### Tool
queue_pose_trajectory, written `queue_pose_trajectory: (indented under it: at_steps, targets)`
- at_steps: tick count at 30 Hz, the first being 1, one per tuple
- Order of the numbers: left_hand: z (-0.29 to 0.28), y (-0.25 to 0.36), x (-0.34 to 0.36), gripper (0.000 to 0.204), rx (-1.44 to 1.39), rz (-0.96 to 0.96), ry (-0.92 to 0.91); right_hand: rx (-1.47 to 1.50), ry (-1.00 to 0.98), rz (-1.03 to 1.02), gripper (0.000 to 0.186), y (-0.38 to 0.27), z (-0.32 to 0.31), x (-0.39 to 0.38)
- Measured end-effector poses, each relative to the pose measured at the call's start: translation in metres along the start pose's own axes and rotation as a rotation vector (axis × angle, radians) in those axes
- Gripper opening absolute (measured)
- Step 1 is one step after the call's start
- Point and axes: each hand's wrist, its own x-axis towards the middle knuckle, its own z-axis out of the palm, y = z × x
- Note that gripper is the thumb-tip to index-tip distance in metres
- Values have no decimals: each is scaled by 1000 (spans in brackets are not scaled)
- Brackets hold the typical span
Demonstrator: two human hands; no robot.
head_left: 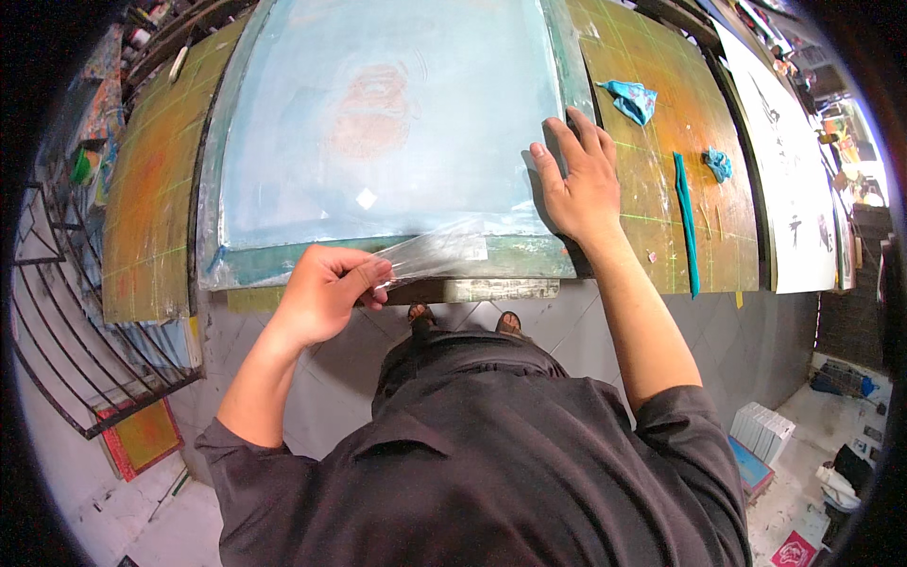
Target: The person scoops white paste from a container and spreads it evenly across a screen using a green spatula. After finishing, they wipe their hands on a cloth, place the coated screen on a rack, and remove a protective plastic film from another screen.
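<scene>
A large screen-printing frame [293, 113] with pale blue mesh lies in front of me, a faint reddish patch in its upper middle. My left hand [340, 283] pinches one end of a strip of clear tape [420, 255] at the frame's near edge. The strip is stretched and creased, running up to the right, where its other end meets the near border. On the frame's right border rests my right hand [581, 180], fingers spread and holding nothing. A small white square [366, 198] sits on the mesh near the tape.
Right of the frame, a stained board [652, 208] carries a blue rag [632, 101], a crumpled blue cloth [718, 164] and a teal strip [685, 227]. Farther right is a white printed sheet [775, 151]. A black metal rack [85, 321] stands at the left, with a framed panel [146, 439] below.
</scene>
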Motion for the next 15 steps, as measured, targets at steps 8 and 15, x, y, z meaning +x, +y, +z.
queue_pose_trajectory:
  at_steps: [8,15]
  targets:
    - [-28,-2,-3,22,33,-36,-58,3,-4,32,37,0,0,1]
    - [-58,-3,-14,19,122,-39,0,-2,-7,-7,43,5,2,1]
